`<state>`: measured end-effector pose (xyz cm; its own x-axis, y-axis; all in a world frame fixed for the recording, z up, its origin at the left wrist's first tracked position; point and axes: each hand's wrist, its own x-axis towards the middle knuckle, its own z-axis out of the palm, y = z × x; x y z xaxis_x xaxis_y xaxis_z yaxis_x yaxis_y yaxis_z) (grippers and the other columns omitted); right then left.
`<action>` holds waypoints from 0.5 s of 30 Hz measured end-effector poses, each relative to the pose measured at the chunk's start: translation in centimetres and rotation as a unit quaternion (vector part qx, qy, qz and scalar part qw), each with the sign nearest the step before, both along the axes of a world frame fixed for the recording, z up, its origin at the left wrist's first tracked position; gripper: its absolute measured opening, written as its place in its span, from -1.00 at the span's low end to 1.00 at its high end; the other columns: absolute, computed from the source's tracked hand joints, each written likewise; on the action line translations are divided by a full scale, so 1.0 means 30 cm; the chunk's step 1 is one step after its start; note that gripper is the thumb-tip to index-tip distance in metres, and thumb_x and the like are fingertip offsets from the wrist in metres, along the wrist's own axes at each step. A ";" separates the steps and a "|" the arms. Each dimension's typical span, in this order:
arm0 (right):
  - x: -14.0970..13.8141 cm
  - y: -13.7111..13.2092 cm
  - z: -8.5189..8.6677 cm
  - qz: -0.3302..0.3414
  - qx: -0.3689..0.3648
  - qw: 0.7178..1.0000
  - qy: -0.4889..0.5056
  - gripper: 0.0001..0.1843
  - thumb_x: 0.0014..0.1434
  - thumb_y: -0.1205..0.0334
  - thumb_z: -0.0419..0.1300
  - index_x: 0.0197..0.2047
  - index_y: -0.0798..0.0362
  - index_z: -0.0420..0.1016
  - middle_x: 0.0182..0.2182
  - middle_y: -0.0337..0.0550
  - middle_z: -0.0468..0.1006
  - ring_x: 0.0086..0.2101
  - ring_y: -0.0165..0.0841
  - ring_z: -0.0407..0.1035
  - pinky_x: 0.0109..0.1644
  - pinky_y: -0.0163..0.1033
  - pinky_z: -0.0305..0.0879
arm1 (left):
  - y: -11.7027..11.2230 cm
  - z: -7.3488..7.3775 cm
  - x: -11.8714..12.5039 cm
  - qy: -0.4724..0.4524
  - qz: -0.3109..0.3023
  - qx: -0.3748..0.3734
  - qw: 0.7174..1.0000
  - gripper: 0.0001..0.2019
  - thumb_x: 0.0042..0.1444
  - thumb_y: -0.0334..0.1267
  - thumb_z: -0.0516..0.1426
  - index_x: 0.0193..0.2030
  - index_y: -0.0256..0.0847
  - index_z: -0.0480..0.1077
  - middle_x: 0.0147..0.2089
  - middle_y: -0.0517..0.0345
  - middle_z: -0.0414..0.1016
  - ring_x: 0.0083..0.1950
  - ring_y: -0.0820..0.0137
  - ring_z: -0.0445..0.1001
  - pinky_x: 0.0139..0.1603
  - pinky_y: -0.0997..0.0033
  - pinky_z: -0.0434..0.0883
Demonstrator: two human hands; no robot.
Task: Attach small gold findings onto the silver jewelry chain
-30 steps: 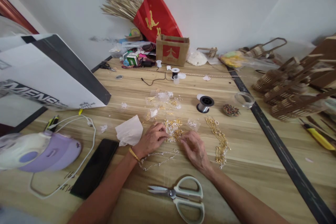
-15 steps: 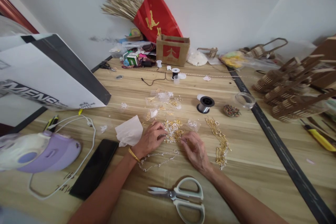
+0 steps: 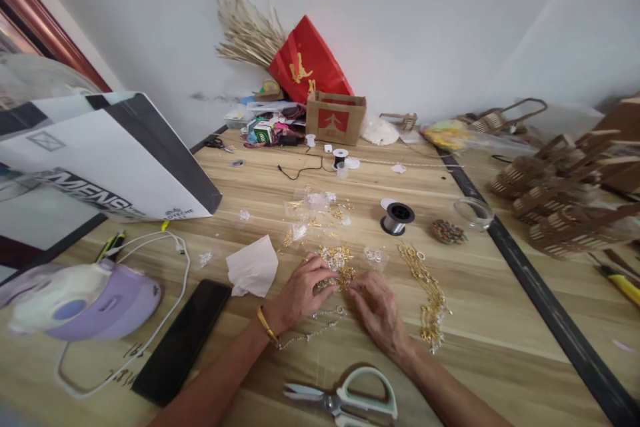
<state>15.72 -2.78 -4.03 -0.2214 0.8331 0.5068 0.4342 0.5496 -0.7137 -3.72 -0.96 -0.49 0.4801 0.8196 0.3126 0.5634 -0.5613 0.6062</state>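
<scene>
A small pile of gold and silver jewellery findings (image 3: 336, 256) lies on the wooden table between my two hands. My left hand (image 3: 306, 285), with a gold bangle (image 3: 268, 325) at its wrist, curls its thumb and fingers together at the pile's near left edge. Opposite it, my right hand (image 3: 379, 309) has thumb and forefinger pinched at the pile's lower right. What either hand's fingertips hold is too small to make out. A silver chain (image 3: 320, 331) with clear beads lies below, running under my left wrist. Gold chains (image 3: 425, 290) lie bundled right of my right hand.
White-handled scissors (image 3: 345, 397) lie in front of me. At left are a phone (image 3: 183, 340), a white tissue (image 3: 253, 267) and a purple device (image 3: 107, 303). A wire spool (image 3: 397, 219), bead pile (image 3: 449, 231), clear jar (image 3: 474, 213) and small findings bags (image 3: 320, 203) lie beyond.
The view has tilted up, so everything sits lower in the picture. My left hand has moved in along the pile's near side, and the two hands' fingertips are closer together.
</scene>
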 end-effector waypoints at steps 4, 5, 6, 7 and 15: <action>-0.003 -0.004 0.007 0.021 0.017 1.000 -0.014 -0.89 0.27 0.30 0.08 -0.27 0.00 0.43 -0.37 -0.15 0.49 -0.31 -0.31 0.36 -0.23 -0.17 0.33 | -0.016 -0.001 0.019 -0.003 -0.015 -0.012 1.000 -0.85 0.18 -0.36 0.12 -0.17 -0.22 0.50 -0.24 0.05 0.46 -0.12 0.31 0.39 0.02 0.21 0.35; -0.003 -0.005 0.009 0.027 0.017 0.999 -0.017 -0.88 0.28 0.30 0.08 -0.26 0.00 0.43 -0.37 -0.15 0.49 -0.32 -0.31 0.36 -0.23 -0.17 0.33 | -0.018 -0.005 0.021 -0.005 -0.017 -0.014 1.000 -0.87 0.18 -0.37 0.12 -0.20 -0.22 0.50 -0.26 0.05 0.45 -0.14 0.31 0.39 0.01 0.21 0.36; -0.004 -0.006 0.011 0.033 0.016 0.999 -0.019 -0.88 0.28 0.31 0.07 -0.26 0.00 0.43 -0.37 -0.14 0.48 -0.32 -0.31 0.35 -0.24 -0.18 0.33 | -0.019 -0.008 0.023 -0.008 -0.019 -0.014 1.000 -0.87 0.17 -0.38 0.12 -0.22 -0.22 0.51 -0.27 0.06 0.45 -0.15 0.32 0.39 0.00 0.22 0.36; -0.004 -0.007 0.013 0.038 0.016 0.999 -0.022 -0.87 0.28 0.31 0.07 -0.26 0.00 0.42 -0.37 -0.14 0.48 -0.32 -0.31 0.35 -0.25 -0.18 0.32 | -0.019 -0.012 0.024 -0.011 -0.020 -0.014 1.000 -0.88 0.17 -0.39 0.12 -0.24 -0.22 0.50 -0.27 0.06 0.45 -0.16 0.32 0.39 -0.01 0.23 0.36; -0.010 -0.004 0.020 0.049 0.028 0.998 -0.021 -0.88 0.27 0.35 0.08 -0.29 0.01 0.40 -0.41 -0.17 0.45 -0.36 -0.32 0.33 -0.30 -0.23 0.28 | -0.023 -0.019 0.027 -0.025 -0.021 -0.009 0.999 -0.91 0.16 -0.40 0.13 -0.28 -0.26 0.49 -0.27 0.05 0.45 -0.16 0.33 0.39 -0.04 0.28 0.37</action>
<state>15.42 -2.90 -3.43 -0.3230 0.7763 0.5413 0.4045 0.6303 -0.6627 -2.90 -1.65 -1.08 0.4981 0.8049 0.3224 0.5088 -0.5725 0.6430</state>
